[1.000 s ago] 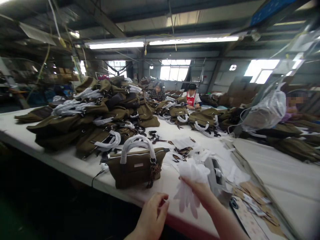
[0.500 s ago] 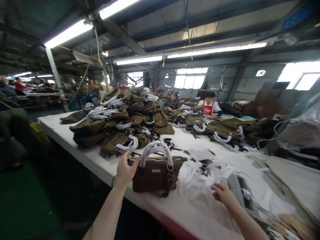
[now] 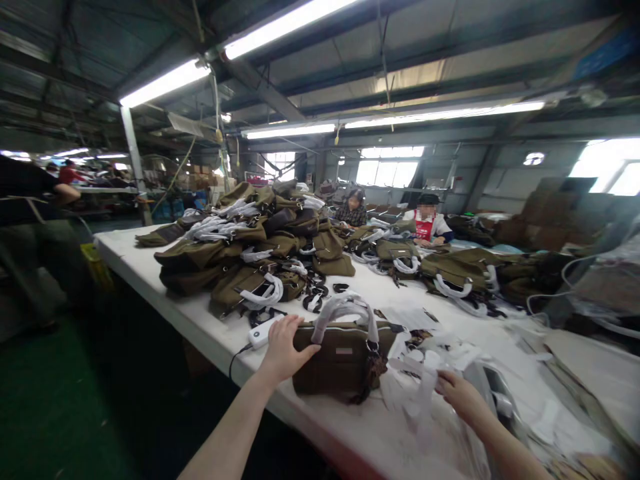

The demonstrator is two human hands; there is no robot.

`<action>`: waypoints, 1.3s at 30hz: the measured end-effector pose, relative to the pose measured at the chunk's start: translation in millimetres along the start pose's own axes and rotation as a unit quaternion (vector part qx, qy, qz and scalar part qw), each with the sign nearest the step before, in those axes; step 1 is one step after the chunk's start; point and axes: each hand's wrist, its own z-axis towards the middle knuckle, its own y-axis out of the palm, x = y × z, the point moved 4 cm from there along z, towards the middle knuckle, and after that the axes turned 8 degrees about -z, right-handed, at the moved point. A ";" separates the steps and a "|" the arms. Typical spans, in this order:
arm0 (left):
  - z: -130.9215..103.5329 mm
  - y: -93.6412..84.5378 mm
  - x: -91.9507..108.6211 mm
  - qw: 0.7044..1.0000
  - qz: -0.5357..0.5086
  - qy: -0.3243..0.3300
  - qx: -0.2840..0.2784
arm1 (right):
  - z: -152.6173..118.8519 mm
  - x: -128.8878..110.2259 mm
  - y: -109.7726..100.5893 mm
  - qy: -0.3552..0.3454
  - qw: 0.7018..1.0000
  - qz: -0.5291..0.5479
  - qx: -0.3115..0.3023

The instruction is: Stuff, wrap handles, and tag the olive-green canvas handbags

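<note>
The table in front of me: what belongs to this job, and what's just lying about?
Likely the job:
olive bag, at left hand
loose white wrapping, by right hand
bag pile, probably

Likely just lying about:
corded white device
grey holder, untouched

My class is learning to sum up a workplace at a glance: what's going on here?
The person's left hand is on one end of an upright olive bag with wrapped handles. The right hand is at some thin white material beside it; whether it grips any is unclear. A pile of similar bags lies farther back on the white table.
</note>
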 end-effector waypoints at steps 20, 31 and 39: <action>82.0 21.2 123.4 0.964 -0.149 0.090 -0.200 | -50.2 -32.9 10.3 -0.010 0.956 -0.264 -0.124; 59.6 27.3 112.5 0.947 -0.312 -0.030 -0.069 | -77.2 -38.1 33.7 0.043 0.965 -0.240 -0.093; 63.7 30.7 114.5 0.955 -0.283 -0.035 -0.076 | -115.9 -101.6 -92.8 -0.065 0.987 -0.122 0.081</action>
